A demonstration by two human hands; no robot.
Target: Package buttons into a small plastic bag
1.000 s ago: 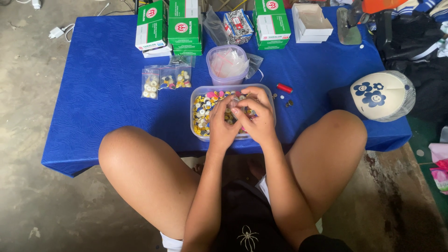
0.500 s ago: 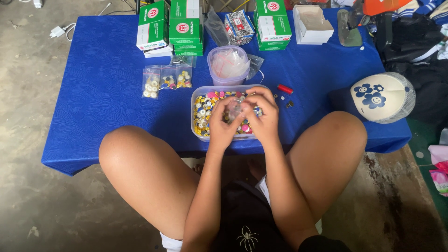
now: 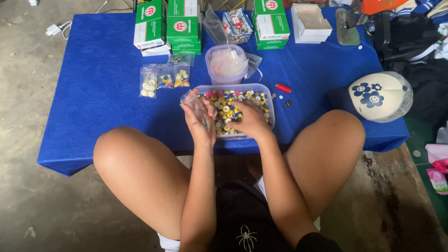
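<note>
We look down from the head camera at a low table under a blue cloth (image 3: pixel 93 93), our bare knees spread either side at the frame's middle.

Left hand (image 3: pixel 199 122): raised just left of centre, fingers pinched on a small clear plastic bag (image 3: pixel 195 103), which stands open above the near left corner of the tray. We cannot tell what, if anything, is in it.

Right hand (image 3: pixel 249 122): palm down in the clear plastic tray (image 3: pixel 269 100), fingers curled into the heap of coloured buttons (image 3: pixel 228 105) — yellow, white, blue and pink. We cannot tell if it has closed on any. The two hands sit near each other but apart.

The tray lies at the centre of the frame, on the cloth's near edge. Just behind it stands a round clear tub (image 3: pixel 226 65) stuffed with empty bags. To the upper left of the tray, three small filled bags (image 3: pixel 165 78) lie in a row on the cloth.

Along the far edge, at the top: green-and-white boxes (image 3: pixel 168 25) stacked left of centre, another green box (image 3: pixel 271 23) right of centre, and an open white box (image 3: pixel 310 21) beside it. Just right of the tray lies a small red cylinder (image 3: pixel 283 88) with a few dark bits near it. At the right edge sits a cream cap with blue flowers (image 3: pixel 380 95).
</note>
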